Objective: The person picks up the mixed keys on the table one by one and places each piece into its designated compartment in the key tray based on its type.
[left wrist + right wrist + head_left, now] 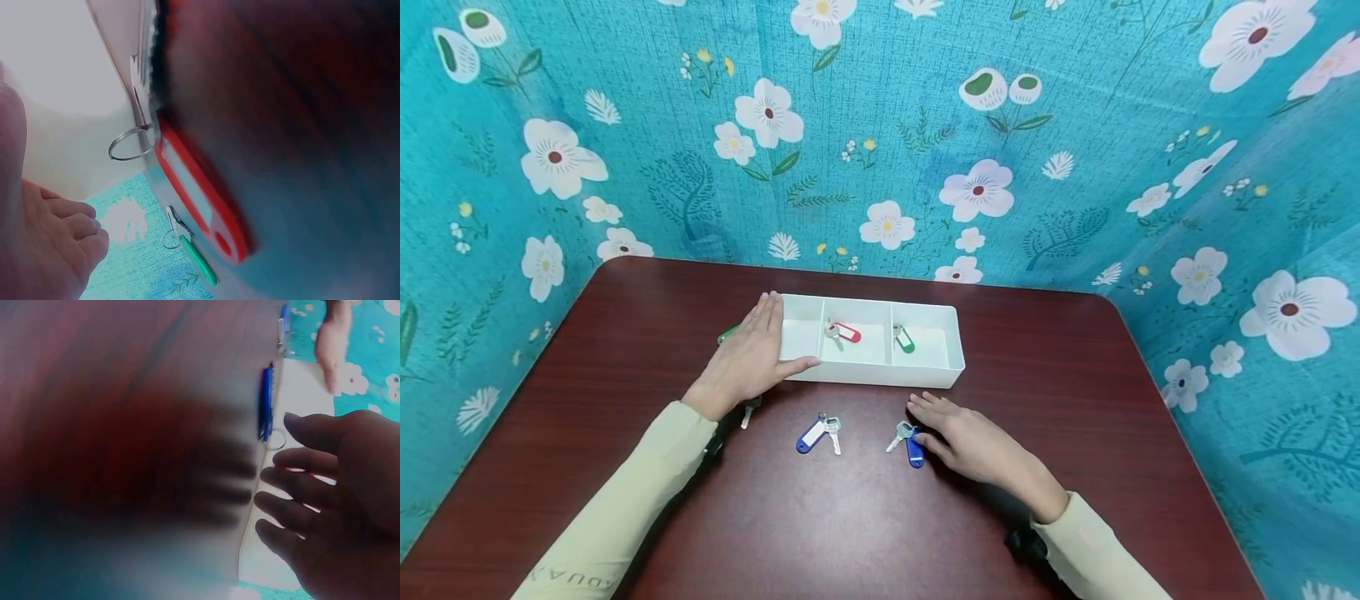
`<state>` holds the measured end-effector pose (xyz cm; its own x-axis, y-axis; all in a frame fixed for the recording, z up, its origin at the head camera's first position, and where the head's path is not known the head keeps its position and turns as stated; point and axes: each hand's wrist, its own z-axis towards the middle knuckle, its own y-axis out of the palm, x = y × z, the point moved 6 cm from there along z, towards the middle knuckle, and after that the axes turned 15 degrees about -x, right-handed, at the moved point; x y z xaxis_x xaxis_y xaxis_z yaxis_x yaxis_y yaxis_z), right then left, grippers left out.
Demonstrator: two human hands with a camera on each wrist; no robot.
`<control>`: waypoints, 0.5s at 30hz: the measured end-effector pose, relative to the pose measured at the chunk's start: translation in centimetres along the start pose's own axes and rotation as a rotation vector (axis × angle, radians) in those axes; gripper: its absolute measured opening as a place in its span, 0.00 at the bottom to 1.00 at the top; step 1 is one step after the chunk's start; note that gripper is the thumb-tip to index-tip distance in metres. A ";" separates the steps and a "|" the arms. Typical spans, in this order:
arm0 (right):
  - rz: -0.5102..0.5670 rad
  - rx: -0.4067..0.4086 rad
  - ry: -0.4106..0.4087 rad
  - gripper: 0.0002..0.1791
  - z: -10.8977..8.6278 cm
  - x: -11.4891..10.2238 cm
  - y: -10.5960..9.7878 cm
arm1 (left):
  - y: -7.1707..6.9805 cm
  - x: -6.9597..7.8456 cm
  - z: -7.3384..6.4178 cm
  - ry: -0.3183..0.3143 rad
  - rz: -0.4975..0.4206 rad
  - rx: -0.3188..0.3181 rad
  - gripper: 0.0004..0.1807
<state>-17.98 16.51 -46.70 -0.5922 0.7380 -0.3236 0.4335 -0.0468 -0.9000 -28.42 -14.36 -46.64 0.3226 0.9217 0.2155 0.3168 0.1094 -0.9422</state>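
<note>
My left hand (747,358) lies with straight fingers along the left end of a white three-section tray (880,373), its thumb over the front rim. My right hand (973,442) is in front of the tray, fingers apart, thumb close to a key with a blue tag (915,450); contact is unclear. Another blue-tagged key (812,435) lies between the hands. Inside the tray, a red-tagged key (846,332) occupies the middle section and a green-tagged key (904,338) the right one. Beside my left hand are a red-tagged key (200,190) and a green-tagged key (197,259), both partly hidden in the head view.
The tray and loose keys are on a dark reddish-brown table (1045,358). Behind and beside the table hangs a blue floral cloth (880,125). Dark wrist cameras (1026,543) sit under the sleeves.
</note>
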 end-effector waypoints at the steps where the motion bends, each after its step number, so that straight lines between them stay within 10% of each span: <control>1: -0.010 0.006 -0.009 0.29 0.0 0.0 -0.1 | 0.0 0.0 0.0 0.000 -0.001 0.001 0.69; 15: -0.047 0.041 -0.106 0.20 0.4 0.6 -1.0 | 0.0 -0.1 -0.1 0.006 -0.003 -0.002 0.69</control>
<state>-18.98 16.74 -46.13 -0.6808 0.6646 -0.3079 0.3766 -0.0429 -0.9254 -28.37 -14.46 -46.62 0.3271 0.9191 0.2198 0.3198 0.1112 -0.9409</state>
